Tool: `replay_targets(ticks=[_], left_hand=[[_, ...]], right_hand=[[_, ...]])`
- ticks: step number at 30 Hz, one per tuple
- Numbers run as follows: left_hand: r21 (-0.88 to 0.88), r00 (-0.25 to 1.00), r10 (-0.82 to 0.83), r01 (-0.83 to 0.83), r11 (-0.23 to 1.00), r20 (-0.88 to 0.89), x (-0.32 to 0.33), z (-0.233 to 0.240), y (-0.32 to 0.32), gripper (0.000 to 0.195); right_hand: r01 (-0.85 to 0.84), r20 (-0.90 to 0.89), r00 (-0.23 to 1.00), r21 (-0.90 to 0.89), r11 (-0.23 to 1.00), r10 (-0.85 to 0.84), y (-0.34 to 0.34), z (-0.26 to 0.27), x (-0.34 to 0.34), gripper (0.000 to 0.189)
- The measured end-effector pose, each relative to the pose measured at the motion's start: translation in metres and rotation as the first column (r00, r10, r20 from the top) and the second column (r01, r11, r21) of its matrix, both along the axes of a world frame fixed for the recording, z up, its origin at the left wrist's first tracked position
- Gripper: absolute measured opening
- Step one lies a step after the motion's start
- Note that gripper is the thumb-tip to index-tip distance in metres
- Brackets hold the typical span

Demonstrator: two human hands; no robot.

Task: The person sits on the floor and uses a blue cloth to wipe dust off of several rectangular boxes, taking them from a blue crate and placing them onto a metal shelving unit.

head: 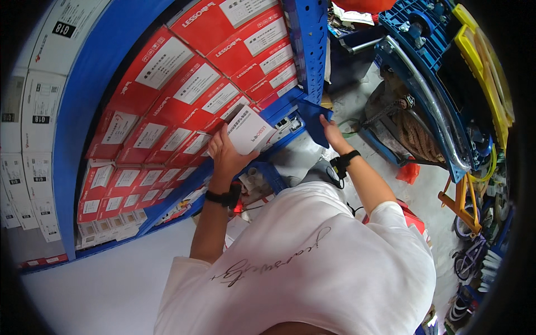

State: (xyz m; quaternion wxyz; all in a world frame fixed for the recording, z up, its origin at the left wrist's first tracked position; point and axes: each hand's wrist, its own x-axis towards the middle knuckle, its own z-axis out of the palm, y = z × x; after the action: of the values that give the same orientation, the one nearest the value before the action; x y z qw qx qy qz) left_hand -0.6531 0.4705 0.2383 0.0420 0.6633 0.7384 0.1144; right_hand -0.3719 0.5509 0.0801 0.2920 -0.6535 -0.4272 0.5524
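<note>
My left hand point(226, 150) grips a white LESSO carton point(250, 130) by its near left side, with the thumb along the lower edge. The carton stands against the front of the shelf, beside stacked red cartons point(196, 86); its hidden side does not show whether it rests on the shelf edge. Between the thumb and fingers of my right hand point(333, 133) is a dark blue cloth-like piece point(315, 124), hanging near the blue shelf upright point(310, 50). Both wrists wear black straps.
White cartons point(46, 106) fill the shelf bay at far left. A blue-framed cart point(435, 109) with coiled rope point(412, 133) stands at right on the concrete floor. Further down the right lie an orange metal frame point(462, 205) and a small purple bicycle point(469, 255).
</note>
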Motion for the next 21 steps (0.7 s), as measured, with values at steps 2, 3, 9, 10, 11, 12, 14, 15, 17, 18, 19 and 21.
replay_targets(ticks=[2,3,9,10,11,12,14,15,17,18,19,21], left_hand=[[0.016,0.999,-0.037,0.037,0.999,0.025,0.000,0.005,0.004,0.099],[0.003,0.998,-0.040,0.040,0.999,0.039,-0.004,0.005,0.005,0.098],[0.085,0.980,-0.132,0.120,0.989,0.151,-0.039,-0.001,-0.002,0.086],[0.118,0.873,-0.094,0.043,0.992,0.479,-0.049,-0.008,-0.011,0.083],[0.126,0.658,-0.064,-0.047,0.991,0.750,-0.053,-0.016,-0.020,0.079],[0.126,0.652,-0.045,-0.078,0.989,0.757,-0.049,-0.010,-0.032,0.079],[-0.125,0.194,0.151,-0.138,0.982,0.969,-0.034,0.022,-0.056,0.073],[-0.120,0.185,0.154,-0.181,0.976,0.971,-0.022,0.034,-0.067,0.073],[-0.228,-0.153,0.195,-0.235,0.945,0.969,0.001,0.048,-0.093,0.070],[-0.151,-0.174,0.107,-0.268,0.951,0.979,0.007,0.040,-0.105,0.058],[-0.143,-0.182,0.087,-0.324,0.935,0.979,0.010,0.029,-0.117,0.058],[-0.310,-0.440,0.176,-0.254,0.916,0.881,0.016,0.018,-0.140,0.050]], right_hand=[[0.031,-0.163,0.986,0.037,0.999,-0.025,-0.013,-0.011,0.010,0.055],[0.021,-0.156,0.988,0.035,0.999,-0.015,-0.018,-0.007,0.010,0.055],[-0.215,-0.131,0.966,0.077,0.973,0.224,-0.038,0.039,0.029,0.050],[-0.210,-0.187,0.960,0.012,0.978,0.209,-0.037,0.043,0.033,0.046],[-0.227,-0.174,0.958,0.012,0.974,0.226,-0.036,0.049,0.039,0.046],[-0.214,-0.231,0.950,0.013,0.977,0.211,-0.036,0.069,0.040,0.042],[-0.244,-0.362,0.901,0.034,0.969,0.239,-0.041,0.140,0.035,0.039],[-0.247,-0.501,0.828,0.078,0.966,0.253,-0.038,0.125,0.039,0.040],[-0.259,-0.527,0.775,0.238,0.936,0.348,-0.038,0.144,0.025,0.036],[-0.280,-0.524,0.751,0.298,0.913,0.402,-0.037,0.154,0.017,0.037],[-0.296,-0.520,0.725,0.358,0.886,0.453,-0.037,0.164,0.008,0.038],[-0.366,-0.504,0.633,0.474,0.801,0.587,-0.035,0.194,-0.012,0.039]])
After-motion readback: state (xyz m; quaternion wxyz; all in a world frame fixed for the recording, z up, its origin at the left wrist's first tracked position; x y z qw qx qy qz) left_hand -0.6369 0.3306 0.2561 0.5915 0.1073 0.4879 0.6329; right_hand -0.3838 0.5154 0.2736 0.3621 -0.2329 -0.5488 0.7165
